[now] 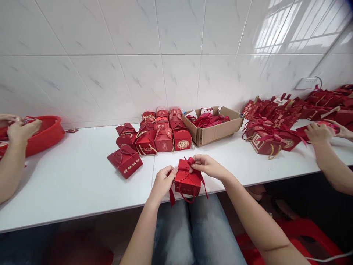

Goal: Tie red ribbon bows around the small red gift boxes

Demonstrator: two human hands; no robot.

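Lower middle of frame, I see a left hand (163,179) gripping a red box (188,183), right hand (207,166) pinching its ribbon (191,161) (box looks folded, ribbon half-tied imo).

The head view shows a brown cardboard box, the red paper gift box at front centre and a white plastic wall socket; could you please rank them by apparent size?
1. Brown cardboard box
2. Red paper gift box
3. White plastic wall socket, clearly smallest

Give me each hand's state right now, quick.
Left hand: partly closed, holding the small red box at its side.
Right hand: closed, pinching the red ribbon on top of that box.
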